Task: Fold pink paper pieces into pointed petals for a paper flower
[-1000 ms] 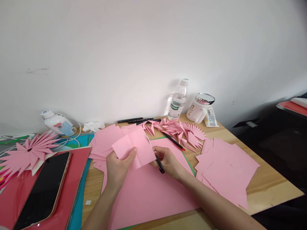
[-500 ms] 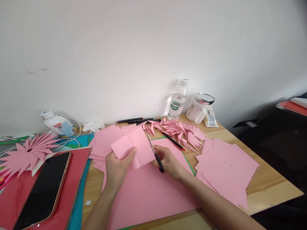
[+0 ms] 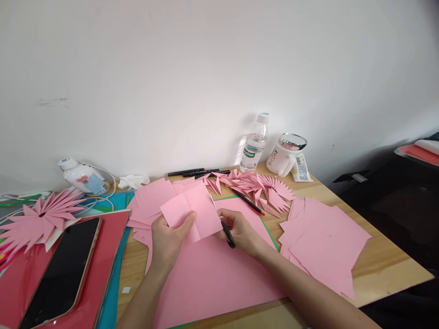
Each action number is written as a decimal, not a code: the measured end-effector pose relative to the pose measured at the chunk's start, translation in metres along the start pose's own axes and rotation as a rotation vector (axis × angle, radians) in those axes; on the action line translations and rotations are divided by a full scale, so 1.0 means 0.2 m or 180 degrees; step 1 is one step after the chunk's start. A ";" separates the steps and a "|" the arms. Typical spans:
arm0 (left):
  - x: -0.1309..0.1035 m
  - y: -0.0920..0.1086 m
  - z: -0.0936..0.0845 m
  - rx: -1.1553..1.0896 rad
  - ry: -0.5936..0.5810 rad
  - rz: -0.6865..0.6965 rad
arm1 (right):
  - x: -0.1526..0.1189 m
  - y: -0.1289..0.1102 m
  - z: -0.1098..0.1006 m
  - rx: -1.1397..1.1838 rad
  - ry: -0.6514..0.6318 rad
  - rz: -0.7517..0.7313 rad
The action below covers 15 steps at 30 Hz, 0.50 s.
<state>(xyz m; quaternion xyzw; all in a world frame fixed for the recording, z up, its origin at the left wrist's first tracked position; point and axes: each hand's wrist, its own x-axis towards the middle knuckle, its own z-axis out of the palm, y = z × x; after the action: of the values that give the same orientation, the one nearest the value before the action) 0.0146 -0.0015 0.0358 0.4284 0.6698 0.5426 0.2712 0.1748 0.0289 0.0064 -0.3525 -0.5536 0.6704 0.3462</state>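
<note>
A creased sheet of pink paper (image 3: 207, 208) is pinched in my left hand (image 3: 170, 237), with the thumb on top near its lower fold. My right hand (image 3: 240, 230) is closed round the black-handled scissors (image 3: 228, 235) at the sheet's right edge. Their blades run along that edge and are partly covered by the paper, so I cannot tell how far apart they are. Beneath both hands lies a large pink sheet (image 3: 219, 283) with green showing at its border.
Pink sheets are piled at the left (image 3: 151, 201) and right (image 3: 325, 242). Folded pink pieces (image 3: 270, 187), a black pen (image 3: 248, 202), a water bottle (image 3: 254, 144) and a mug (image 3: 284, 155) stand or lie behind. A phone (image 3: 65, 269) rests on a red folder (image 3: 113, 242) at left.
The pink paper has shifted very slightly to the right over the scissors, and less of the blades shows. My hands stay nearly in place.
</note>
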 end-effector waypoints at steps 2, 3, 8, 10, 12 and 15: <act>0.00 0.00 0.00 0.0014 0.0031 -0.0015 | 0.00 0.00 0.00 0.0003 0.0002 0.0029; 0.00 0.00 0.00 0.0020 0.0051 -0.0024 | 0.00 0.00 0.00 0.0021 -0.0014 0.0035; 0.00 0.01 0.00 0.0051 0.0082 -0.0008 | 0.00 -0.01 0.00 0.0091 -0.0102 0.0038; 0.01 0.01 0.00 0.0061 0.0053 0.0009 | 0.00 -0.01 0.00 0.0101 -0.0107 0.0054; 0.01 0.00 0.01 0.0071 0.0014 0.0025 | -0.01 -0.01 0.00 0.0115 -0.0104 0.0061; 0.01 -0.01 0.01 0.0079 -0.0019 0.0056 | -0.01 -0.01 0.00 0.0092 -0.0087 0.0059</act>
<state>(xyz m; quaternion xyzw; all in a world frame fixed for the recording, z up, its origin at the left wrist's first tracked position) 0.0146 0.0005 0.0341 0.4392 0.6719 0.5353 0.2629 0.1762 0.0285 0.0074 -0.3434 -0.5453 0.6862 0.3374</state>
